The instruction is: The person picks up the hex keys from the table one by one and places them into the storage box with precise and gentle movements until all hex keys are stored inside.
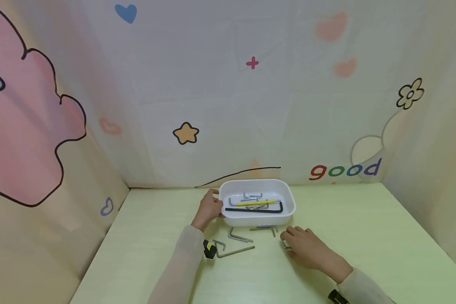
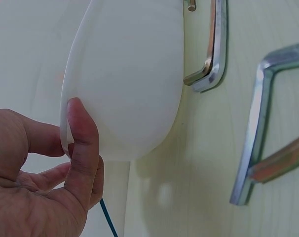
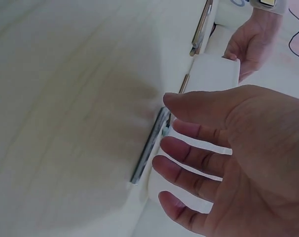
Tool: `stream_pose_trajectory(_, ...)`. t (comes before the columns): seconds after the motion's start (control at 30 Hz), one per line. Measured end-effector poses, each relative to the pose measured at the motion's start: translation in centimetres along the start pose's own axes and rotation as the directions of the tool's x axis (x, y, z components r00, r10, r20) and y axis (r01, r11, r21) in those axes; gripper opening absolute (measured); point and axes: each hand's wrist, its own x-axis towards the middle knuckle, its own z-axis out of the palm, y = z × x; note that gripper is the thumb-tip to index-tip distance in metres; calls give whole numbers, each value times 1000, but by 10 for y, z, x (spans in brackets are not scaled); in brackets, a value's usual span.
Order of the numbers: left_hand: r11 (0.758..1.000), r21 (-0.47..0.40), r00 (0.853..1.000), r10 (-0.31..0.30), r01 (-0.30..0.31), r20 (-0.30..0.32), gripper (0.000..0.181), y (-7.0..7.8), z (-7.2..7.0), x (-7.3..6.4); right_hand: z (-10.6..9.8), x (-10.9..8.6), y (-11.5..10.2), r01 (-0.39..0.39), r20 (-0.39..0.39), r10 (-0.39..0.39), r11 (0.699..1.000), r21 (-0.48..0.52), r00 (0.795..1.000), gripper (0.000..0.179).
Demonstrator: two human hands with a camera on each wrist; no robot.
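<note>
At the back of the table stands a white plastic tray. My left hand pinches its left rim, thumb and fingers on either side of the wall. Inside the tray lie a large black hex key, a yellow pen-like stick and several small silver hex keys. My right hand is just right of the tray's front, low over the table. A silver hex key lies by its thumb and fingertips, which are loosely bent and spread; no grip on it shows.
Several more hex keys lie before the tray: a pair close to its front wall, a bent silver one, a small one and a long brownish one. A printed curtain hangs behind the table.
</note>
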Motion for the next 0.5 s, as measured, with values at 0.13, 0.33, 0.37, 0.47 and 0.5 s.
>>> stream_pose_trajectory(0.13, 1000, 6, 1000, 5, -5, -2, 44, 0, -1, 0, 4, 3, 3, -23, 12, 23, 1000, 18, 1000, 28)
stream_pose_trajectory(0.33, 1000, -2, 1000, 4, -4, -12, 43, -2, 0, 1, 7, 3, 5, 11, -30, -10, 999, 41, 999, 23)
stream_pose_trajectory(0.37, 1000, -4, 1000, 5, -5, -13, 43, -2, 0, 1, 7, 3, 5, 18, -40, -16, 999, 39, 999, 22)
stream_pose_trajectory(0.47, 1000, -3, 1000, 4, -4, -8, 43, -2, 0, 1, 8, 2, 6, 29, -61, -27, 999, 35, 998, 20)
stream_pose_trajectory(0.5, 1000, -1, 1000, 5, -5, -7, 44, -2, 1, 1, 9, 3, 6, 26, -60, -24, 999, 35, 998, 20)
